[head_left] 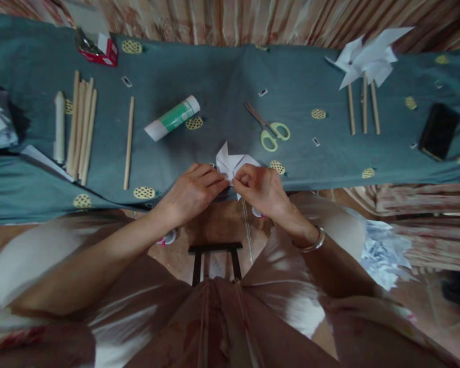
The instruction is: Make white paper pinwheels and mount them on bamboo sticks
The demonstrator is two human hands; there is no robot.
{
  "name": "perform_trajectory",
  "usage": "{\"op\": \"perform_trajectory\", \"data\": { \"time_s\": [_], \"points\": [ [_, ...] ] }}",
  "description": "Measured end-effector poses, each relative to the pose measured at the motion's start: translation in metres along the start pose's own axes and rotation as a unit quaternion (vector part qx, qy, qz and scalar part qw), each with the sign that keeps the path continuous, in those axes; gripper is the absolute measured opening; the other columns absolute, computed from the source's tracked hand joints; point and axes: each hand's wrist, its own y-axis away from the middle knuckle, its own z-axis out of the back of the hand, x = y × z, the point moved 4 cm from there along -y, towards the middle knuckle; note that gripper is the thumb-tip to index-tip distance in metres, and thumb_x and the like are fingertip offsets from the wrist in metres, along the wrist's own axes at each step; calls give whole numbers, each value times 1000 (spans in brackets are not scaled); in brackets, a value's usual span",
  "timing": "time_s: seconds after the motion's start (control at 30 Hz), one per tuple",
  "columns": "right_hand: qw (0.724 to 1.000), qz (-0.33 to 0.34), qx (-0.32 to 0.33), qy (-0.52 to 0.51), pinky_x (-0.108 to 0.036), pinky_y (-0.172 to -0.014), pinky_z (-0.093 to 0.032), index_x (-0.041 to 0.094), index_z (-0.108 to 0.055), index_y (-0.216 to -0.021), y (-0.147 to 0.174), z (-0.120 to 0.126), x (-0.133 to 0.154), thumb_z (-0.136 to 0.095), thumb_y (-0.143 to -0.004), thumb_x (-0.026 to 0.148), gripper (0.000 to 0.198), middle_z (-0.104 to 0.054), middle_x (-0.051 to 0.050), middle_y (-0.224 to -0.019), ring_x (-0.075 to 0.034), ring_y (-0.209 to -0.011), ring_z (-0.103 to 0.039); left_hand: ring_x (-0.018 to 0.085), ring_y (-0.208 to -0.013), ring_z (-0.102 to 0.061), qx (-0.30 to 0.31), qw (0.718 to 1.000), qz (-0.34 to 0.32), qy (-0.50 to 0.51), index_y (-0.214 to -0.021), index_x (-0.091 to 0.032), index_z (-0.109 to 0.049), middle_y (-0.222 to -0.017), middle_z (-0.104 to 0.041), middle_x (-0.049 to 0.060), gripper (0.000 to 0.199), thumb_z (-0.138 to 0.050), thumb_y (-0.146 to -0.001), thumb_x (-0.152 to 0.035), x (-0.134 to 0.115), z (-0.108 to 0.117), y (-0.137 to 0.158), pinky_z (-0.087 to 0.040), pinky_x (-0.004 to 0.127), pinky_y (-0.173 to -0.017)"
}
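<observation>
A white paper pinwheel (230,162), its blades folded in, is at the table's near edge between my two hands. My left hand (193,191) is closed, with fingertips pinching the pinwheel's lower left part. My right hand (262,189) is also closed, thumb and forefinger pinched at the pinwheel near its centre. Whether a small pin is between those fingers is too fine to tell. Beyond my right hand lie scissors (269,130) with pale green handles, blades pointing away to the left. A green and white glue tube (173,118) rests beyond my left hand.
Several wooden sticks (82,133) lie at left, with a single stick (129,143) apart. A red box (97,50) stands behind them. Finished pinwheels (364,59) on sticks lie at far right, near a black phone-like object (439,132). Paper scraps (385,253) sit below the table.
</observation>
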Motion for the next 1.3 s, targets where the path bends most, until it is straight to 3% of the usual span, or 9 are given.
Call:
{"op": "perform_trajectory", "data": {
  "time_s": [1.3],
  "points": [
    [999, 28, -8, -23, -26, -61, -35, 17, -66, -76, 4, 1, 0, -57, -84, 21, 13, -64, 1, -64, -12, -60, -55, 23, -91, -62, 0, 1000, 16, 0, -103, -16, -73, -97, -75, 8, 25, -49, -101, -19, -1, 0, -3, -46, 37, -77]
  ]
}}
